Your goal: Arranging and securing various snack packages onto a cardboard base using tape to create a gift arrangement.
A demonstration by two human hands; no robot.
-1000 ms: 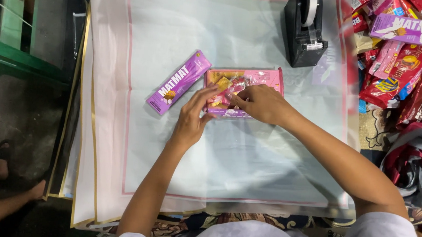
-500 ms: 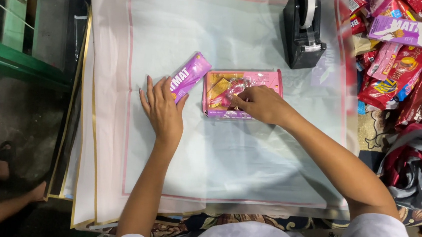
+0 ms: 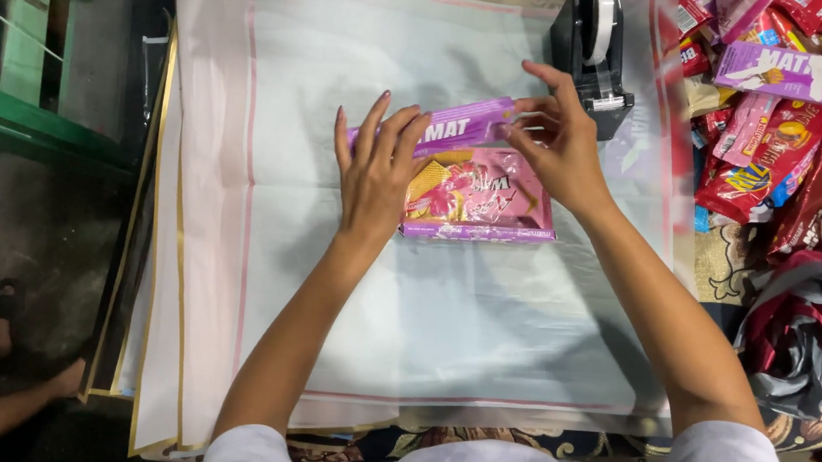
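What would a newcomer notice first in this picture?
Both hands meet at the middle of the pale sheet: the left hand and right hand hold a long purple packet just above a pink snack packet. A black tape dispenser stands behind, and a heap of bright snack packets lies at the right.

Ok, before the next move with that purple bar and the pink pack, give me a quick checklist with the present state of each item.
1. Purple bar gripped at both ends: ok. The left hand covers its left part and the right hand pinches its right end.
2. Bar set beside the pink wafer pack: ok, it runs along the pack's far edge.
3. Pink pack flat on the wrapping sheet: ok.
4. Tape dispenser near the right hand: ok, just beyond it.
5. Tape end free to pull: cannot tell.
6. Bar touching the pack: cannot tell, hands hide the gap.
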